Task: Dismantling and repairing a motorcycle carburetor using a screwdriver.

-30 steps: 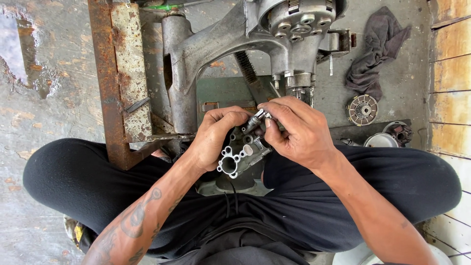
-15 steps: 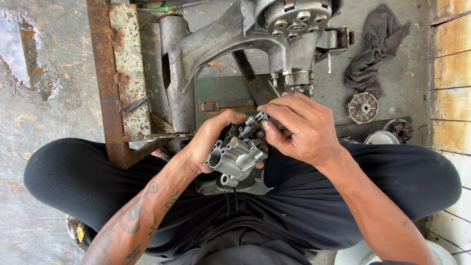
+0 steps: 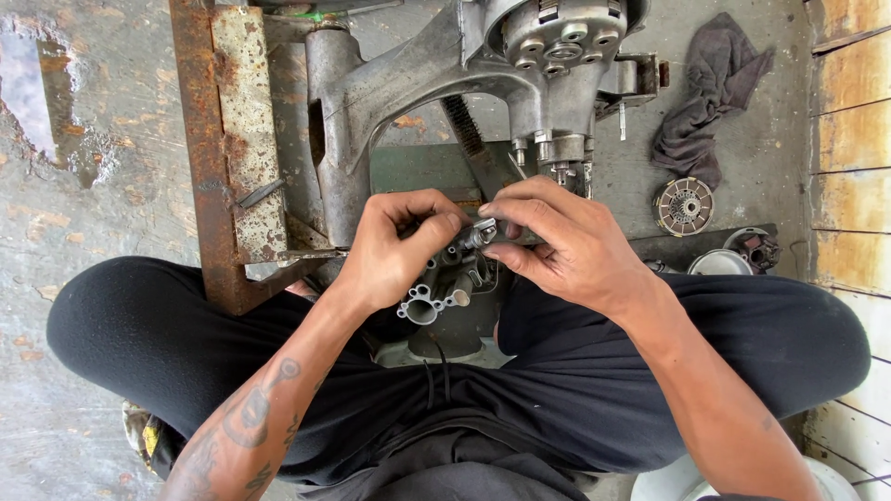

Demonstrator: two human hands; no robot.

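Observation:
My left hand (image 3: pixel 394 246) grips a small grey cast-metal engine part (image 3: pixel 436 297) with a ring-shaped flange, held above my lap. My right hand (image 3: pixel 566 241) pinches a small metal fitting (image 3: pixel 484 232) at the top of that same part, fingertips closed on it. Both hands meet just in front of a large grey engine casing (image 3: pixel 436 74) that stands on the floor beyond my crossed legs in black trousers.
A rusty steel frame (image 3: pixel 209 148) stands at the left of the casing. A dark rag (image 3: pixel 705 93), a round toothed disc (image 3: pixel 685 206) and other small metal parts (image 3: pixel 752 249) lie at the right on the concrete floor. Wooden boards (image 3: pixel 849 139) run along the right edge.
The metal part has been turned in my left hand, so its ring flange now faces down toward my lap. My right fingers stay pinched at its top.

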